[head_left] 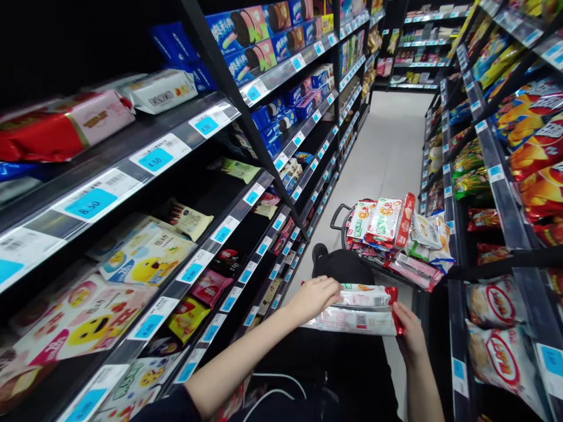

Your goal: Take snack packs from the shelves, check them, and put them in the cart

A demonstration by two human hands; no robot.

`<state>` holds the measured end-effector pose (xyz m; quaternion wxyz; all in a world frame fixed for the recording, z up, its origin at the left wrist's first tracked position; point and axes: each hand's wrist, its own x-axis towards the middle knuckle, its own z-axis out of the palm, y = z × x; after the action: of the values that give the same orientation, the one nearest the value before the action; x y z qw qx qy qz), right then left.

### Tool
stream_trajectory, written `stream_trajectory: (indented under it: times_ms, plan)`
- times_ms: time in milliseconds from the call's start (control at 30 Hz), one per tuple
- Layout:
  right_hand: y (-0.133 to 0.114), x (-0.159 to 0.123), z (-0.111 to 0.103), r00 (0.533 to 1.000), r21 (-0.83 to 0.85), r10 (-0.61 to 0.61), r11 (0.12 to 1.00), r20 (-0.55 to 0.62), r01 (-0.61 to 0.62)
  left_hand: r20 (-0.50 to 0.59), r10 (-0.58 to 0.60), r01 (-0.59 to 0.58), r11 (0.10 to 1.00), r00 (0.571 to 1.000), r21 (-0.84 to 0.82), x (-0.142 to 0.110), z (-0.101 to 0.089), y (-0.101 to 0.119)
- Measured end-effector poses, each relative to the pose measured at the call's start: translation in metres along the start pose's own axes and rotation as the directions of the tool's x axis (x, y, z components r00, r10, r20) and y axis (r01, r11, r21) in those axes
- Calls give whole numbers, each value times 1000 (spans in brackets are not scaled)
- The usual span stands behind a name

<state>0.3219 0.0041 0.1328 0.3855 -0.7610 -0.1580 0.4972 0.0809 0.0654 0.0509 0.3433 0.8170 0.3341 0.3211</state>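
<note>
In the aisle (387, 135), a packet (343, 320) is held crosswise. The right hand (410, 331) pinches its red end, some fingers hidden. The left hand (317, 298) covers the other end; its grip cannot be determined. Packs (387, 218) ahead overlap, obscuring those beneath.

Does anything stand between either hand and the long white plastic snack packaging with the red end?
Nothing visible does: the left hand touches the long white plastic snack packaging near its left end, and the right hand holds its red right end.
</note>
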Motion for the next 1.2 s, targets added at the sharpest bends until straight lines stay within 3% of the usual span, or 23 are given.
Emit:
stream_trajectory:
  times_ms: [100, 167, 233, 433, 567, 633, 700, 867, 967, 1100, 1200]
  plan:
    - [0, 0, -2, 999, 12, 14, 1000, -35, -14, -24, 110, -110, 994, 994, -5, -2, -5, -5]
    - [1, -1, -2, 998, 16, 21, 1000, -53, -20, -31, 201, -201, 979, 979, 32, -13, -11, -9]
    - [2, -2, -1, 998, 29, 22, 999, -61, -21, -21, 217, -214, 972, 976, 95, -29, -18, -12]
    - [-3, -1, 1, 994, 36, 79, 996, -79, -76, -8, 87, -84, 980, 996, 180, -59, -29, -15]
    - [-8, 0, -2, 994, -1, 107, 994, -29, -107, 38, -25, 28, 996, 999, -88, -49, -28, -21]
    - [-10, -1, -4, 993, -28, 114, 993, 7, -114, 51, -122, 131, 958, 991, -256, -44, -27, -24]
    - [-10, -2, -4, 994, -48, 105, 993, 7, -105, 20, -195, 191, 931, 981, -310, -47, -26, -24]
    - [-5, -7, -1, 990, 7, 97, 995, -98, -97, -166, -251, 263, 963, 954, 53, -84, -14, -7]
    - [-2, -8, -3, 989, 31, 116, 993, -94, -113, -151, -246, 278, 925, 958, 260, -98, -4, 1]
    - [-8, -3, -8, 991, -23, 114, 993, -64, -116, -25, -61, 66, 886, 998, 459, -90, -9, -4]
    - [-22, 0, -9, 993, -107, 116, 987, -36, -119, 98, 137, -168, 851, 986, 497, -75, -26, -13]
